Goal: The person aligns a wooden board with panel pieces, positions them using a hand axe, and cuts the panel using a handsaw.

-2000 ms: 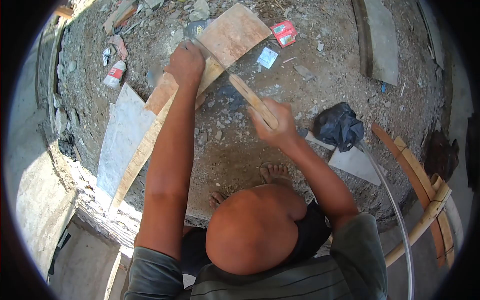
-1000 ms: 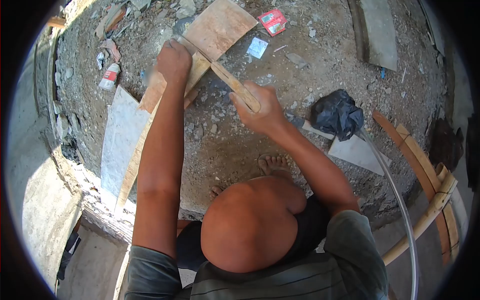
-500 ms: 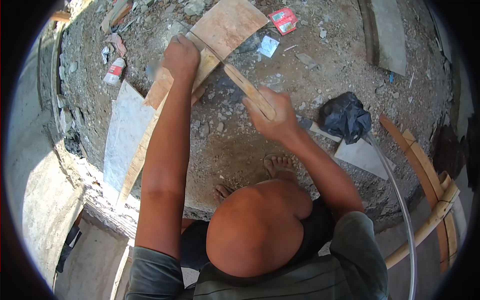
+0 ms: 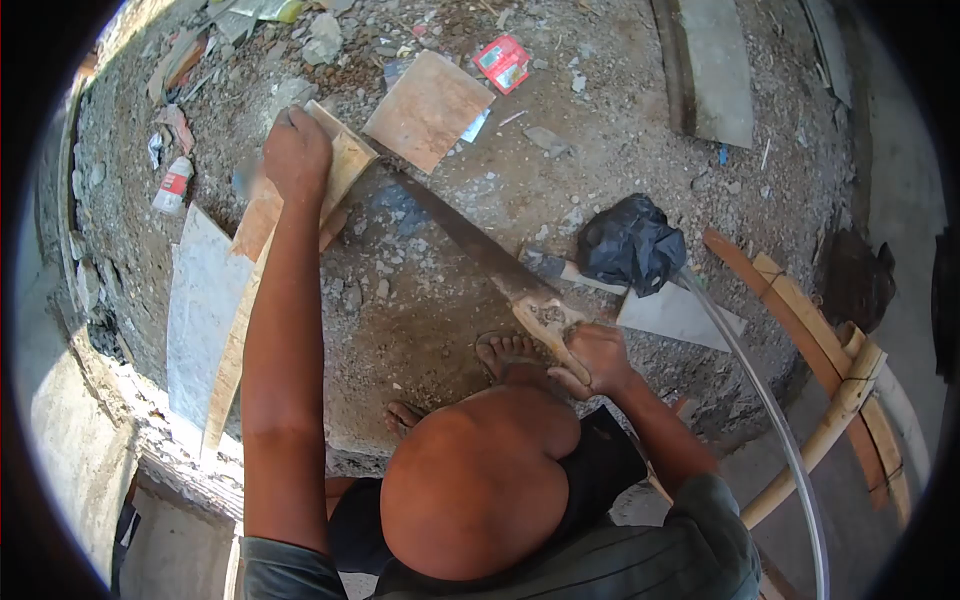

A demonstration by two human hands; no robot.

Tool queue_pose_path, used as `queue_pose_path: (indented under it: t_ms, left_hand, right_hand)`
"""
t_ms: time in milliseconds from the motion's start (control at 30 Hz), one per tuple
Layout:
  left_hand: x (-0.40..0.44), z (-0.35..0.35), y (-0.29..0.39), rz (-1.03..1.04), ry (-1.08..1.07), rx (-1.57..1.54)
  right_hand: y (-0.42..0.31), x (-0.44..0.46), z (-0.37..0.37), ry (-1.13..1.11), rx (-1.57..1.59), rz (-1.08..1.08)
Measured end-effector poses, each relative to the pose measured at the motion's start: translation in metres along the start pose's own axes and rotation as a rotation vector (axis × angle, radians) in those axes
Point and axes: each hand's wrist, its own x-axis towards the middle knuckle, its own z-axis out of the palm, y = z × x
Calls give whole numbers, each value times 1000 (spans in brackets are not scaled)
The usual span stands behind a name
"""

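Note:
My left hand point(image 4: 298, 155) is closed on the upper end of a long wooden plank point(image 4: 345, 165), which slants down to the lower left. A reddish tile piece point(image 4: 258, 218) lies under the plank. My right hand point(image 4: 598, 358) grips the wooden handle of a hand saw point(image 4: 470, 240). The saw's rusty blade points up and left, its tip a little right of the plank's end and apart from it. Just beyond the tip, a separate square reddish tile point(image 4: 430, 110) rests on the ground, partly over a light blue packet point(image 4: 476, 125).
A black plastic bag point(image 4: 632, 243) and a white tile piece point(image 4: 680, 315) lie at the right, near a clear hose point(image 4: 745, 360) and bamboo pieces point(image 4: 840, 400). A grey-white slab point(image 4: 205, 310), a bottle point(image 4: 173, 186) and a red packet point(image 4: 503, 64) lie around.
My right hand has drawn the saw down and right, off the plank. The square tile now lies apart from the plank's end, turned and partly over the blue packet.

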Motion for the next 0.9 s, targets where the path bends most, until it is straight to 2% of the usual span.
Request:
queue_pose_path:
  t_ms: [100,167,233,300,333,400,467,567,633,733,767,833,900]
  left_hand:
    - [1,2,-6,7,-22,29]
    - [2,4,-2,23,-8,11]
    - [-2,0,-1,38,24,15]
    - [-2,1,-4,42,48,19]
    - [-4,0,-1,32,42,-9]
    - [-7,-2,0,38,87,5]
    - [-12,-9,7,31,91,-26]
    - [-12,-6,4,44,130,-90]
    - [-10,-8,8,60,109,-81]
    - [-9,-15,15,39,102,-102]
    - [-9,-12,14,43,90,-103]
    - [-8,-9,13,23,98,-116]
    - [-6,-10,15,10,80,-139]
  right_hand:
    - [1,-9,-20,-97,-30,-44]
    - [10,-13,-32,-153,-69,11]
    - [25,15,-41,25,-76,112]
    - [57,72,-50,457,-191,143]
    - [71,99,-65,591,-219,238]
    - [147,134,-91,895,-185,367]
    - [222,149,-136,1018,-403,557]
    - [308,130,-205,906,-704,847]
    - [321,123,-250,668,-466,1140]
    - [385,110,-264,554,-386,1129]
    - [384,113,-263,549,-384,1123]
    - [380,126,-255,637,-474,1242]
    - [382,131,-261,641,-381,1245]
